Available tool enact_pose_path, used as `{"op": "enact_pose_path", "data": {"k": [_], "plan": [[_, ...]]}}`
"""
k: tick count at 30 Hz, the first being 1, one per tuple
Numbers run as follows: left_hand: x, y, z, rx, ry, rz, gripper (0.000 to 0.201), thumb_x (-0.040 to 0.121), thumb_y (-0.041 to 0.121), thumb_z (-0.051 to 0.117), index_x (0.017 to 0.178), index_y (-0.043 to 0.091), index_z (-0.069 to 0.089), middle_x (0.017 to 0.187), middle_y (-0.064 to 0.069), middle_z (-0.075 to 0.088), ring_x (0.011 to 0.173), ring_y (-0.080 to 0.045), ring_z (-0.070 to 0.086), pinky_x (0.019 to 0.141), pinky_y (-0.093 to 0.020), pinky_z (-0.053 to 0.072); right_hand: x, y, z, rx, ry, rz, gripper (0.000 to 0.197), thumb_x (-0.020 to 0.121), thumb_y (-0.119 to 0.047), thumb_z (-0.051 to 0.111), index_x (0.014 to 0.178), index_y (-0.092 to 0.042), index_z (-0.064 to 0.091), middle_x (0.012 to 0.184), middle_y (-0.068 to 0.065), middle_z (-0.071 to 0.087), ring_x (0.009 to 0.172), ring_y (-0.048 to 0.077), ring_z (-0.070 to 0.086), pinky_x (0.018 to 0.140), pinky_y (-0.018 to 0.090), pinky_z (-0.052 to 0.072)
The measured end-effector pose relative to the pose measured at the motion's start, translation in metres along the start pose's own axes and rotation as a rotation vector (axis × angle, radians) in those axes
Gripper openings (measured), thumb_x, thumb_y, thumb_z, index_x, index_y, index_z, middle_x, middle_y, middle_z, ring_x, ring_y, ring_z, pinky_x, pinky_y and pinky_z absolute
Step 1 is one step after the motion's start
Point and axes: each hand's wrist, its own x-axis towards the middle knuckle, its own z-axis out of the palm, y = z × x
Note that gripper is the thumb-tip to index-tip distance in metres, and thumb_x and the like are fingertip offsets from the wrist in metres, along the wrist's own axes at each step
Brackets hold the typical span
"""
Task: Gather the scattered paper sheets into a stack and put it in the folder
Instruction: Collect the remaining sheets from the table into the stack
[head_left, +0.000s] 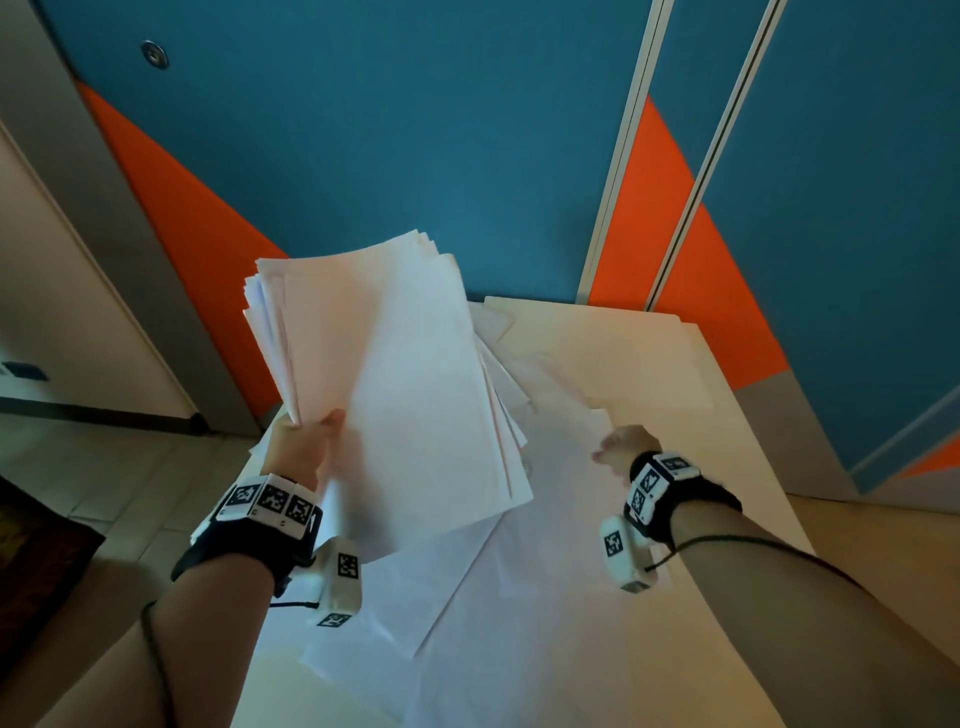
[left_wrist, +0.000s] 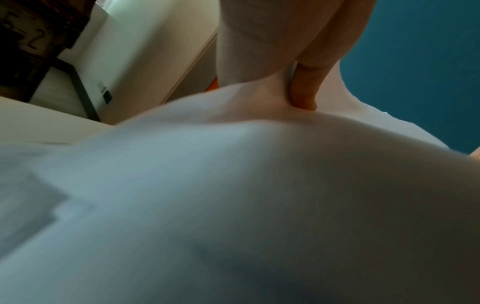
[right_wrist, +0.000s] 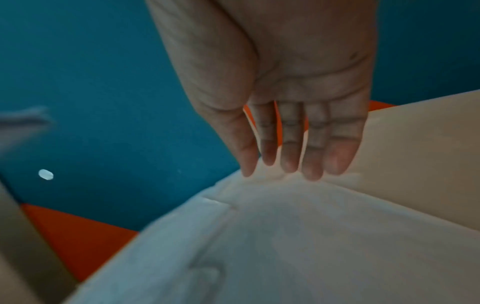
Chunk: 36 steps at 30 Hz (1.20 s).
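Left hand (head_left: 306, 447) grips the stack (head_left: 395, 384) at its near-left corner, lifted and tilted, edges uneven. Right hand (head_left: 621, 449), fingers (right_wrist: 291, 144) straight and loose, holds nothing — tips at loose sheets (head_left: 519, 597) on the table (head_left: 727, 415). Beyond the fingertips: blue-orange wall (head_left: 415, 130), close behind the table's far edge.

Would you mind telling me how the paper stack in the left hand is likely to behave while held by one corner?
The paper stack probably flops: it bows over the left hand. Sheets may slip, since their edges are fanned unevenly. It looks light, carried by one pinch.
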Motion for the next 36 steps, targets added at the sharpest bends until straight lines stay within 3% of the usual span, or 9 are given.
{"op": "enact_pose_path", "data": {"k": [3,7,15,18,24,27,29,32,36], "plan": [[0.001,-0.007,0.001,0.008,0.019,-0.021,0.039,0.084,0.003,0.065,0.119,-0.010,0.055,0.100,-0.017,0.058,0.094,-0.028,0.056,0.096,-0.045,0.047,0.014,0.036,0.020,-0.108,-0.003,0.175,0.048,0.080,-0.033,0.069,0.115,-0.001,0.060,0.123,0.014,0.060,0.111,0.031,0.058,0.089,0.031,0.047],[0.001,-0.012,0.003,0.030,0.015,-0.028,0.037,0.085,0.005,0.064,0.117,-0.009,0.056,0.101,-0.017,0.059,0.095,-0.029,0.056,0.096,-0.045,0.046,0.016,0.058,0.039,-0.118,0.008,0.265,0.071,0.077,-0.045,0.070,0.132,-0.011,0.041,0.141,0.014,0.026,0.133,0.036,0.027,0.106,0.047,0.031],[0.005,-0.018,0.007,0.015,0.023,-0.042,0.040,0.083,0.005,0.066,0.119,-0.010,0.055,0.099,-0.018,0.063,0.085,-0.028,0.059,0.093,-0.043,0.047,0.027,0.061,0.045,-0.051,-0.062,0.283,0.095,0.075,-0.029,0.077,0.145,-0.005,0.017,0.147,0.018,0.030,0.131,0.037,0.040,0.102,0.044,0.042],[0.004,-0.020,0.011,0.012,0.023,-0.039,0.039,0.084,0.003,0.064,0.118,-0.012,0.054,0.084,-0.010,0.061,0.073,-0.024,0.057,0.084,-0.039,0.045,0.030,0.057,0.041,-0.076,-0.074,0.233,0.077,0.078,-0.020,0.075,0.140,-0.002,0.032,0.140,0.016,0.046,0.126,0.033,0.048,0.102,0.038,0.044],[0.007,-0.015,0.013,0.007,0.030,-0.035,0.041,0.085,0.005,0.064,0.121,-0.010,0.053,0.107,-0.020,0.059,0.092,-0.029,0.056,0.088,-0.038,0.045,0.033,0.051,0.027,-0.028,-0.020,0.110,0.035,0.088,-0.006,0.051,0.123,-0.005,0.054,0.117,0.016,0.060,0.093,0.031,0.059,0.082,0.034,0.050],[0.006,-0.016,0.012,0.005,0.037,-0.036,0.044,0.083,0.008,0.067,0.122,-0.009,0.053,0.112,-0.024,0.060,0.093,-0.030,0.057,0.093,-0.043,0.047,0.029,0.047,0.004,-0.076,0.008,0.039,0.014,0.088,0.000,0.041,0.097,-0.003,0.052,0.095,0.013,0.056,0.072,0.024,0.048,0.067,0.032,0.038],[0.003,-0.016,0.013,0.011,0.030,-0.038,0.043,0.083,0.006,0.066,0.121,-0.010,0.053,0.110,-0.024,0.060,0.094,-0.030,0.056,0.093,-0.043,0.047,0.027,0.045,-0.015,-0.075,0.052,-0.025,0.036,0.088,0.000,0.041,0.123,-0.007,0.050,0.109,0.015,0.060,0.077,0.025,0.050,0.067,0.031,0.041],[0.001,-0.015,0.015,0.031,0.010,-0.036,0.040,0.085,0.003,0.063,0.121,-0.012,0.052,0.107,-0.021,0.058,0.095,-0.029,0.055,0.090,-0.039,0.045,0.017,0.036,-0.049,-0.063,0.138,-0.115,0.042,0.089,-0.002,0.042,0.129,-0.012,0.051,0.100,0.013,0.059,0.072,0.027,0.054,0.061,0.028,0.042],[-0.002,-0.015,0.018,0.062,0.000,-0.039,0.044,0.083,0.006,0.066,0.122,-0.012,0.053,0.119,-0.027,0.059,0.108,-0.040,0.058,0.100,-0.047,0.044,-0.005,0.014,-0.095,0.003,0.327,-0.258,0.034,0.096,-0.016,0.045,0.127,-0.007,0.055,0.123,0.020,0.060,0.107,0.035,0.057,0.087,0.035,0.044]]}}
